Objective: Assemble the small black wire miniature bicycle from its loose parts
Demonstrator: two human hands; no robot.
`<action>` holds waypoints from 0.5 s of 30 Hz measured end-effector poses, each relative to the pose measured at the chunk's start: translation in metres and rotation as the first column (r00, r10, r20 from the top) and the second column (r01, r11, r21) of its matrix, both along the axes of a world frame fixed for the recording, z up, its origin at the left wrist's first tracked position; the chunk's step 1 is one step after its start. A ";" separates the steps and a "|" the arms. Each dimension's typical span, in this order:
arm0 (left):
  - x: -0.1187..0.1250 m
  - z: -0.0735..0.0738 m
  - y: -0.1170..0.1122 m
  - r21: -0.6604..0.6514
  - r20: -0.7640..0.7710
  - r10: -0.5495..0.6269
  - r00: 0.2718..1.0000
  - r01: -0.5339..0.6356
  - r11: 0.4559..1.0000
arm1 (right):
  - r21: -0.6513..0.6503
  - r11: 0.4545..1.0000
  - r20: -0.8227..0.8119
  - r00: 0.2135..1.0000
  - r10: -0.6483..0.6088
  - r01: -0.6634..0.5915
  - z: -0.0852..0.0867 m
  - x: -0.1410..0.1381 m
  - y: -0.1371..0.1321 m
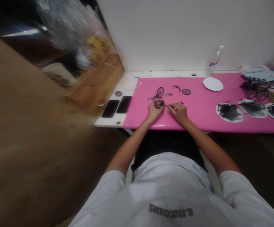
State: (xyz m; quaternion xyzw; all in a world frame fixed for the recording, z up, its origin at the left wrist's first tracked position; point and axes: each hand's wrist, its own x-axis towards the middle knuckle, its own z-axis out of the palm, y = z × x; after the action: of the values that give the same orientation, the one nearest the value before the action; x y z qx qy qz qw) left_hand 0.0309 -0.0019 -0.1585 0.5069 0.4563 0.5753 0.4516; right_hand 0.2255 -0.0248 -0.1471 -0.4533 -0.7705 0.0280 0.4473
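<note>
My left hand (153, 112) is closed on a small black model bicycle (160, 92), which rests on the pink table cover with one spoked wheel tilted up. Facing it, my right hand (179, 113) pinches a thin rod-like tool (166, 105) whose far end reaches the bicycle beside my left fingers. The tool's exact kind is too small to make out. Beyond the hands lie a loose wheel (186, 91), a curved black strip (176, 88) and a small grey part (168, 94). A tiny dark piece (182, 102) sits just behind my right hand.
Two dark phones (110, 108) lie at the table's left end. On the right, white plates (218, 117) hold piles of black parts, near a cluster of model bicycles (257, 88). Another white plate (213, 84) and a clear bottle (214, 61) stand toward the wall.
</note>
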 end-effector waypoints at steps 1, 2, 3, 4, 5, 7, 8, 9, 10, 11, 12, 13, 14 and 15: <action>0.000 -0.001 0.000 0.001 -0.002 -0.002 1.000 0.002 1.000 | -0.003 1.000 0.013 1.000 -0.016 0.016 0.000 0.000 0.000; 0.000 -0.001 0.000 0.001 -0.003 -0.001 1.000 0.001 1.000 | -0.004 0.999 0.029 0.999 -0.033 0.033 0.000 -0.001 0.000; 0.001 -0.002 -0.001 0.001 -0.004 -0.001 1.000 0.001 1.000 | -0.007 0.999 0.050 0.998 -0.049 0.049 -0.001 -0.001 0.001; 0.001 -0.002 -0.001 0.005 -0.005 -0.003 1.000 0.003 1.000 | -0.012 0.998 0.073 0.995 -0.063 0.064 -0.001 -0.001 0.002; 0.002 -0.002 -0.002 0.011 -0.006 -0.007 1.000 0.007 1.000 | -0.020 0.997 0.099 0.992 -0.075 0.077 -0.001 -0.001 0.002; 0.003 -0.001 -0.004 0.022 -0.007 -0.019 1.000 0.019 1.000 | -0.042 0.994 0.147 0.985 -0.092 0.099 -0.002 -0.001 0.004; 0.003 -0.001 -0.004 0.025 -0.007 -0.023 1.000 0.023 0.999 | -0.053 0.993 0.167 0.981 -0.097 0.107 -0.003 -0.001 0.004; 0.003 0.000 -0.005 0.025 -0.009 -0.024 1.000 0.025 0.999 | -0.063 0.992 0.184 0.978 -0.098 0.112 -0.003 -0.001 0.004; 0.003 0.000 -0.005 0.024 -0.013 -0.026 1.000 0.026 0.999 | -0.071 0.991 0.199 0.975 -0.097 0.113 -0.004 -0.001 0.004; 0.003 0.001 -0.006 0.024 -0.017 -0.027 0.999 0.027 0.999 | -0.075 0.991 0.212 0.973 -0.092 0.110 -0.004 -0.001 0.004; 0.003 0.002 -0.006 0.027 -0.020 -0.028 0.999 0.028 0.999 | -0.074 0.992 0.223 0.971 -0.085 0.104 -0.004 -0.001 0.003; 0.003 0.002 -0.006 0.030 -0.021 -0.029 0.999 0.029 0.999 | -0.070 0.993 0.232 0.969 -0.079 0.097 -0.004 -0.002 0.003; 0.003 0.002 -0.007 0.034 -0.019 -0.027 0.999 0.028 0.999 | -0.064 0.994 0.239 0.968 -0.072 0.090 -0.003 -0.002 0.002; 0.003 0.002 -0.007 0.036 -0.017 -0.023 1.000 0.024 0.999 | -0.059 0.995 0.243 0.968 -0.068 0.085 -0.002 -0.003 0.001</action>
State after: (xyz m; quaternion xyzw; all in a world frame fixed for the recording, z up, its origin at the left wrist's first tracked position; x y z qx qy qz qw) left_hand 0.0337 -0.0087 -0.1561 0.5252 0.4434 0.5739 0.4452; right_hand 0.2228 -0.0239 -0.1495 -0.4979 -0.7996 -0.0181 0.3354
